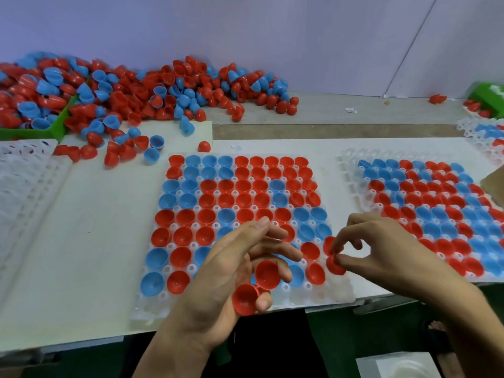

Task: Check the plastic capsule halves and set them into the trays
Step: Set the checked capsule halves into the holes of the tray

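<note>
The middle tray (338, 293) is clear plastic and lies flat on the white table; red and blue halves (207, 200) fill most of its cups, open side up, and the near row has free cups. Two red halves (267, 274) are in the left hand, and one red half (335, 266) is pinched by the right hand at the tray's right edge. The right tray (346, 159) is nearly full. A loose pile of halves (131, 88) lies at the back left.

A brown cardboard piece (493, 186) lies at the white table's (90, 241) right edge.
</note>
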